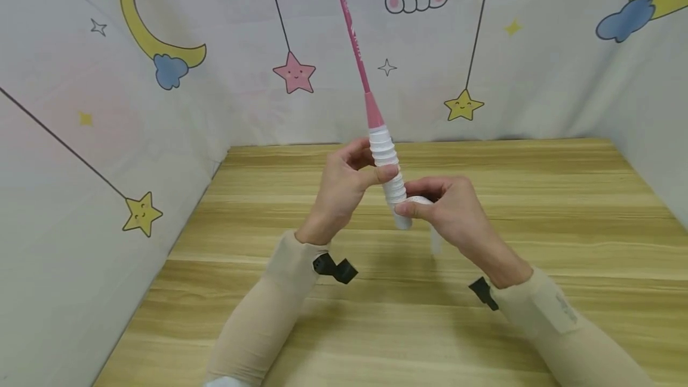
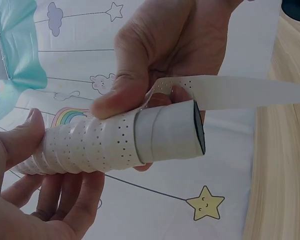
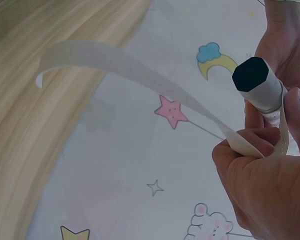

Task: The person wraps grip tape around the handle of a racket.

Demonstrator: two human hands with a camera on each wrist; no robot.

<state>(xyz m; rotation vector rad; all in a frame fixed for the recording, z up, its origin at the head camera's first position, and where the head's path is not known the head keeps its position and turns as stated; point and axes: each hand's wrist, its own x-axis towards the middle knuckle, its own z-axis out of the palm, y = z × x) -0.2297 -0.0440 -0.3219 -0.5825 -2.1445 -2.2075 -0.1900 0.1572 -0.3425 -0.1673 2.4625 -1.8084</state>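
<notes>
A pink badminton racket (image 1: pixel 352 34) is held up over the table, its head beyond the top of the head view. Ridged, perforated white grip tape (image 2: pixel 85 145) winds around its handle. My left hand (image 1: pixel 344 181) grips the wrapped part between thumb and fingers. Close to the butt, my right hand (image 1: pixel 457 214) pinches the tape where it leaves the handle. The tape's loose tail (image 3: pixel 105 60) trails away from that hand in a curve. A short smooth white stretch of handle (image 2: pixel 172 131) shows below the wraps, ending in a dark octagonal butt cap (image 3: pixel 251 75).
Beneath the hands lies a wood-grain table (image 1: pixel 387 333). A white cloth backdrop (image 1: pixel 226 106) with printed stars, moons and animals rises behind it and along both sides. Each beige-sleeved wrist carries a small black camera mount (image 1: pixel 335 267).
</notes>
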